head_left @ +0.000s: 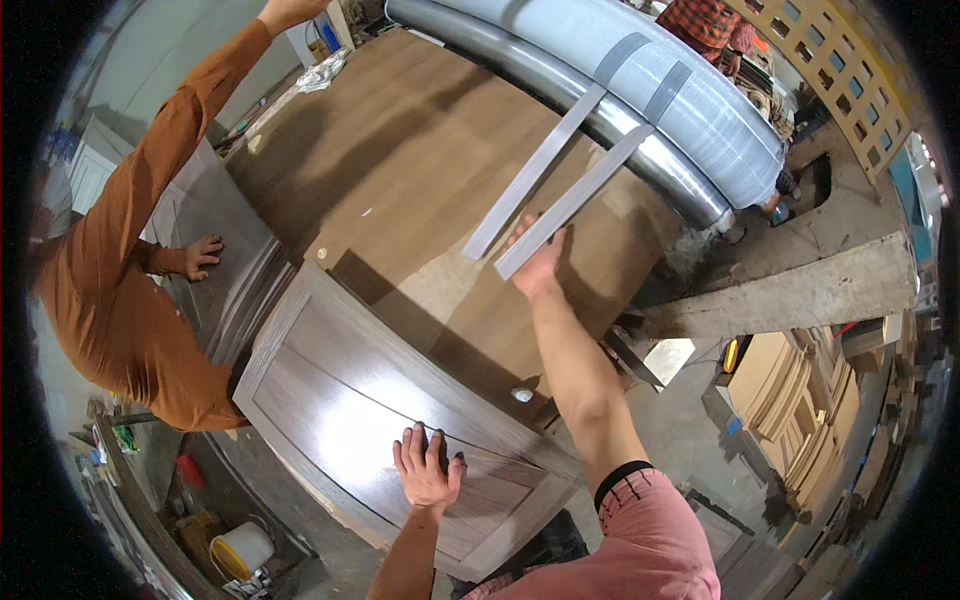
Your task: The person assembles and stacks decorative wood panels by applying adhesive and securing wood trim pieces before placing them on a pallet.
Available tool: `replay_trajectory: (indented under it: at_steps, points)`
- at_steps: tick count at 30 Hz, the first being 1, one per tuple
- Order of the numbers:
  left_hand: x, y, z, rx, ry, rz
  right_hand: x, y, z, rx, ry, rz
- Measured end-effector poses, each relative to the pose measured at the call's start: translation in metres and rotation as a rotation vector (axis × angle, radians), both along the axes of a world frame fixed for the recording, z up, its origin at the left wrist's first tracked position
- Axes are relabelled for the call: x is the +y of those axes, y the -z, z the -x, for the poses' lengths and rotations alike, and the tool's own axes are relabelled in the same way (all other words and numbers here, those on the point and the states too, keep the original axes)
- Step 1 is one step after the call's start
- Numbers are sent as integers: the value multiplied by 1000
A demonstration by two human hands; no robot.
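Note:
My left hand (428, 474) lies flat with fingers spread on a glossy grey-brown wooden door panel (330, 400) with a raised frame. Farther off, my right arm reaches over the brown table, and my right hand (540, 268) grips a pale grey wooden strip (585, 195) near its near end. The strip crosses over the palm and hides part of the fingers. Beside it, a second grey wooden strip (530, 180) runs parallel. The upper ends of both strips reach a large roll of clear plastic film (700, 110) at the table's far side.
Across the brown tabletop (370, 130) lies a metal tube (570, 85). A co-worker in brown (120, 300) stands at left, one hand on a stack of grey panels (225, 290). A white bucket (243, 550) stands lower left; stacked boards (790, 410) lie right. Another person in plaid is behind the roll.

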State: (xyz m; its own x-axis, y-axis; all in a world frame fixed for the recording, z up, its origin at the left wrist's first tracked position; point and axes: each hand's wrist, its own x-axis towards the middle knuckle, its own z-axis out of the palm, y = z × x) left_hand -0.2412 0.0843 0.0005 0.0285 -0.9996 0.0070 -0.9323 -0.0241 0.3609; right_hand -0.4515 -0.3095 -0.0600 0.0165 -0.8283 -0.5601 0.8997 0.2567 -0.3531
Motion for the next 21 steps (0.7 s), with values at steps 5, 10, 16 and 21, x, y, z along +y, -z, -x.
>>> replay_trajectory:
  at_steps: [5, 10, 16, 21]
  points:
    - [-1, 6, 0, -4, 22, 23, 33, 5, -19, -27, -66, -57]
    - [0, 1, 4, 12, 23, 26, 67, 1, -27, 55, -45, -155]
    - [10, -1, 1, 31, -23, 59, 164, -69, -19, 382, -276, -90]
    - [6, -9, 0, 133, -20, -46, 283, -123, 25, 982, -584, 42]
